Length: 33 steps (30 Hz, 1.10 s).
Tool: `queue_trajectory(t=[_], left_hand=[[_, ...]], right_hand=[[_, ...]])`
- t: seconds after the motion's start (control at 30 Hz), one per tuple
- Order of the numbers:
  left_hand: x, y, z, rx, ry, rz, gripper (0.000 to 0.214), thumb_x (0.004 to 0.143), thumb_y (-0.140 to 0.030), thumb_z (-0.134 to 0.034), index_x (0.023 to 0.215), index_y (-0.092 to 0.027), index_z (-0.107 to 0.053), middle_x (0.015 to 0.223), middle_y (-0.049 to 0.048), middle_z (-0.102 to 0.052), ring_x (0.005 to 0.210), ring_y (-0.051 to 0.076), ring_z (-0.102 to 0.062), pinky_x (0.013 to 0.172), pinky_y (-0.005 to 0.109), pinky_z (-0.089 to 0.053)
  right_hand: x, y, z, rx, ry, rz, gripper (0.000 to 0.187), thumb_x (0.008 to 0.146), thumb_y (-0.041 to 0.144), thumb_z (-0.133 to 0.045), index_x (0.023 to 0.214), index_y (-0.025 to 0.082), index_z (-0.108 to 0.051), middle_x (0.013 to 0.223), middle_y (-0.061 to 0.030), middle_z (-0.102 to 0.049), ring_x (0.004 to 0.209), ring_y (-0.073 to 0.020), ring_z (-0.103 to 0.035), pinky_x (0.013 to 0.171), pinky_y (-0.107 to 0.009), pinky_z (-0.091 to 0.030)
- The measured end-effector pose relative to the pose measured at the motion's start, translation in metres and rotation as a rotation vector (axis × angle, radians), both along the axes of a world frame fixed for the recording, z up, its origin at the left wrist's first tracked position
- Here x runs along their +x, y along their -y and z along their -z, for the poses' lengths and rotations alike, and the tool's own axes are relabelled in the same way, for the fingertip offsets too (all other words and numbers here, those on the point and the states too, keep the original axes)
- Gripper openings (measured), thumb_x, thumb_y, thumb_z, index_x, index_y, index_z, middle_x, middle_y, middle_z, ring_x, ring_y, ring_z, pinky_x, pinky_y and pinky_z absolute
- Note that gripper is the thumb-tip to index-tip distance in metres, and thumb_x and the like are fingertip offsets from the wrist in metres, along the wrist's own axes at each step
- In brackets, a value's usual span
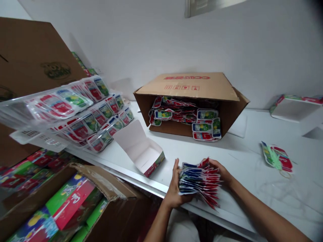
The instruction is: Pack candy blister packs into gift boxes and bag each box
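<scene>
Between my two hands, over the table's front edge, is a thick stack of red, blue and green candy packets [198,183], standing on their edges and fanned out at the bottom. My left hand [175,188] is wrapped round the stack's left side, thumb up. Against the right side presses my right hand [222,173], its fingers partly hidden behind the packets. To the left of the stack an opened small display box [151,158] lies with its white lid raised and nothing visible inside. Beyond it, a brown carton [189,84] on its side holds many similar packets [176,112].
At left, a clear tiered rack [83,124] carries rows of packets. Below it stands a carton [118,191] of printed boxes [73,205]. Loose packets [277,158] with a green tangle and a rubber band [285,174] lie on the white table [242,151]; another open box [294,107] is behind.
</scene>
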<state>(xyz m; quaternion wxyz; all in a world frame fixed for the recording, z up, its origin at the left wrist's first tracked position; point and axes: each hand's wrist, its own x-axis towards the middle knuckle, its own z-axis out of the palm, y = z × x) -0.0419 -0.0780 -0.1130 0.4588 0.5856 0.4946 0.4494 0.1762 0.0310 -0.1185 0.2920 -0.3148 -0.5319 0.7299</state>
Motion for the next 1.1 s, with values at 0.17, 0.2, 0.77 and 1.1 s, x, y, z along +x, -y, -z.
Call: queue_trajectory(t=[0.17, 0.2, 0.77, 1.1], left_hand=[[0.004, 0.004, 0.003, -0.004, 0.0, -0.02, 0.078, 0.06, -0.013, -0.074, 0.127, -0.02, -0.034, 0.103, 0.0033, -0.063, 0.09, 0.022, -0.064, 0.084, 0.035, -0.051], [0.006, 0.005, 0.004, 0.001, 0.021, -0.037, 0.086, 0.06, -0.012, -0.074, 0.132, -0.02, -0.028, 0.107, 0.0044, -0.063, 0.093, 0.022, -0.064, 0.086, 0.035, -0.051], [0.004, 0.001, -0.009, -0.032, 0.153, 0.065, 0.088, 0.055, -0.015, -0.081, 0.131, -0.019, -0.035, 0.127, 0.0106, -0.059, 0.114, 0.028, -0.058, 0.098, 0.04, -0.047], [-0.007, -0.003, -0.008, -0.083, 0.136, 0.161, 0.097, 0.054, -0.023, -0.088, 0.135, -0.021, -0.034, 0.131, 0.0107, -0.056, 0.121, 0.03, -0.055, 0.105, 0.043, -0.042]], right_hand=[[-0.007, 0.022, 0.01, 0.009, -0.013, 0.145, 0.055, 0.087, 0.067, -0.039, 0.101, 0.021, -0.066, 0.099, -0.0091, -0.072, 0.098, -0.0282, -0.066, 0.091, -0.043, -0.048], [-0.004, 0.028, 0.012, 0.01, -0.012, 0.176, 0.062, 0.088, 0.07, -0.031, 0.113, 0.022, -0.062, 0.109, -0.0104, -0.071, 0.104, -0.0292, -0.065, 0.094, -0.044, -0.047], [0.013, 0.08, 0.02, 0.498, 0.352, 0.204, 0.118, 0.078, 0.037, -0.068, 0.149, 0.028, 0.025, 0.161, -0.013, -0.007, 0.146, -0.0303, -0.016, 0.116, -0.056, -0.016], [0.023, 0.04, 0.011, 0.423, 0.252, -0.05, 0.113, 0.062, 0.034, -0.084, 0.153, 0.024, -0.018, 0.148, -0.0159, -0.041, 0.133, -0.0341, -0.043, 0.112, -0.055, -0.029]])
